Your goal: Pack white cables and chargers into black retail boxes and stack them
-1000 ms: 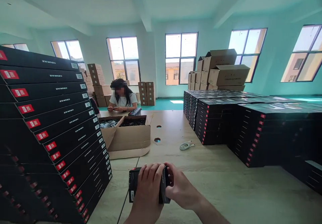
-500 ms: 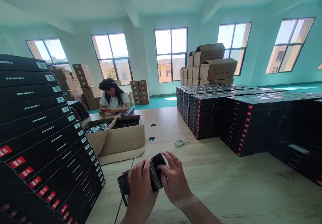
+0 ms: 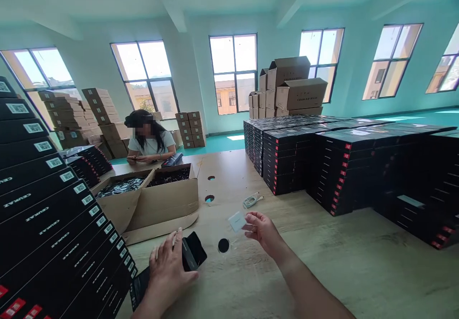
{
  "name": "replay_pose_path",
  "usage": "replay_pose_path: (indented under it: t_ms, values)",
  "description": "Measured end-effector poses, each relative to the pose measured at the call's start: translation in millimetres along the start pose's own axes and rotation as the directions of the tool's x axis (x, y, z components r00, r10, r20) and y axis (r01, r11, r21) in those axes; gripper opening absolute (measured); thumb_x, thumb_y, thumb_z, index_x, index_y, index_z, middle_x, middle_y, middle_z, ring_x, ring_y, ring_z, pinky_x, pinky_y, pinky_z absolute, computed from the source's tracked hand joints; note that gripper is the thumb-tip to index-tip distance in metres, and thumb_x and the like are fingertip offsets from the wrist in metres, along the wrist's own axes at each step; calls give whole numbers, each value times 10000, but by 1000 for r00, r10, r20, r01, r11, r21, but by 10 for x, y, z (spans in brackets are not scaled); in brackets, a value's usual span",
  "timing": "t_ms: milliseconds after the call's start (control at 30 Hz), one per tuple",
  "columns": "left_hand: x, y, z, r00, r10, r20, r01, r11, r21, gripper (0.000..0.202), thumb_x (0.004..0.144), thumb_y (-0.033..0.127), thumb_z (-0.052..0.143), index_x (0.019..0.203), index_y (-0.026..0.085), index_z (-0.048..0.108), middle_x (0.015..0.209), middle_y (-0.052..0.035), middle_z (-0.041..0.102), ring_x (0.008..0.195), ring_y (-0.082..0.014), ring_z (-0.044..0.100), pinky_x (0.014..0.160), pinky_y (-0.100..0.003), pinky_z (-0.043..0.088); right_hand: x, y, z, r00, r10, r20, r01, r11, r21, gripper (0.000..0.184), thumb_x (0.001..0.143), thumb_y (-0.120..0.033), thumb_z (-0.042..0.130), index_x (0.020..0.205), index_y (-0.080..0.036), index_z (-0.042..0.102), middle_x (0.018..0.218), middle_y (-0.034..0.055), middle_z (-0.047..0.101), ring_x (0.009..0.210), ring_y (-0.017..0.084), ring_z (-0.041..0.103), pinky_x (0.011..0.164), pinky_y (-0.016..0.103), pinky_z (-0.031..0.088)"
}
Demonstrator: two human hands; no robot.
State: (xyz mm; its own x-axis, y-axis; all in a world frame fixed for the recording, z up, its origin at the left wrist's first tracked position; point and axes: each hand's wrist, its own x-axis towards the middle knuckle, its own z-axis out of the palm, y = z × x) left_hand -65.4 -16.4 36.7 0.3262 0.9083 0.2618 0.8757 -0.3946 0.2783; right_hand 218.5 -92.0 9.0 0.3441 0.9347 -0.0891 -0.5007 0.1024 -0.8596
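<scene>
My left hand (image 3: 168, 266) grips a long black box (image 3: 140, 285) at the table's left side, fingers over its far side and thumb at its near side. The box's end flap (image 3: 197, 248) stands open to the right. My right hand (image 3: 261, 229) pinches a small white square item (image 3: 237, 221) with tiny print, held apart from the box above the table. It looks flat, but its exact kind is unclear. A coiled white cable (image 3: 252, 200) lies just beyond it. On the tabletop between my hands is a dark round spot (image 3: 223, 245).
Tall stacks of black boxes rise at left (image 3: 71, 233) and right (image 3: 330, 166). An open cardboard carton (image 3: 168, 204) with two filled compartments stands ahead left. Behind it sits another person (image 3: 152, 139), hands on a small object. Brown cartons (image 3: 297, 94) are piled by the windows.
My right hand has come away from the box, moving right with the white square item. My left hand and the box have shifted left and lower. The view has turned slightly right.
</scene>
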Motion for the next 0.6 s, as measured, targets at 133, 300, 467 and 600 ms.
replay_pose_path:
  t_ms: [133, 300, 467, 600]
  values:
    - [253, 114, -4, 975, -95, 201, 206, 719, -663, 951, 729, 629, 695, 1495, 149, 398, 1517, -217, 486, 1406, -376, 469, 1125, -509, 409, 133, -37, -51, 993, 66, 96, -54, 991, -122, 433, 673, -481, 831, 902, -160, 652, 856, 77, 735, 677, 178, 723, 458, 191, 434]
    - [329, 491, 386, 761, 164, 628, 619, 107, -778, 642, 689, 418, 870, 1200, 134, 604, 1050, -190, 754, 835, -318, 766, 702, -397, 596, 321, -40, 76, 989, 37, 142, 23, 918, -395, 448, 708, -554, 755, 883, -144, 716, 870, 94, 743, 749, 226, 715, 557, 268, 497]
    - [368, 569, 884, 888, -65, 454, 448, -96, -889, 496, 749, 311, 851, 1083, 213, 497, 1027, -94, 744, 917, -221, 764, 801, -306, 589, 348, -75, 121, 977, -199, 70, 193, 707, -681, 188, 739, -360, 751, 769, -174, 745, 814, 58, 716, 802, 210, 642, 738, 304, 460]
    - [405, 600, 1103, 915, -224, 335, 294, -196, -935, 569, 708, 283, 877, 1068, 247, 438, 1078, -63, 706, 990, -203, 744, 858, -299, 583, 212, 137, 380, 967, -172, 186, 233, 312, -921, 158, 829, -305, 705, 751, -203, 798, 801, 82, 746, 798, 232, 671, 751, 319, 436]
